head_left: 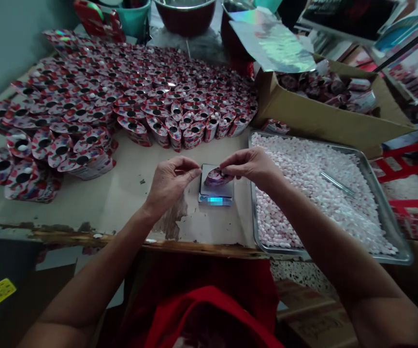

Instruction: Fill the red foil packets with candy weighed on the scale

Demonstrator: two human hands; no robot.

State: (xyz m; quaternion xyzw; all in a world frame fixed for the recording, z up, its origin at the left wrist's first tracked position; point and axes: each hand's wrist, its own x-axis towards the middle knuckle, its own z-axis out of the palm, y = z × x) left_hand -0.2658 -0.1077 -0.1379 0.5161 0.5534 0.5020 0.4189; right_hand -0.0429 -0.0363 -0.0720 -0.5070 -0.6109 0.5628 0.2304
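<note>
While the right hand (249, 166) pinches one end of a small red-and-white pouch (216, 176) between thumb and fingertips, the left hand (169, 182) hovers just beside the other end, its fingers curled together near the pouch's edge; whether it grips is hard to tell. Pouch and fingers sit right over a small scale (216, 191), likely so its weight can be read as it fills. Just to the right, touching the counter (122, 203) edge, a metal tray (382, 203) holds a bed of pale pink-white candies (303, 193), close for easy reach, with a thin metal tool (338, 183) lying on top. Farther out, open pouches stand in rows (139, 96), mouths up. A cardboard box (324, 116) behind the tray holds more packets.
</note>
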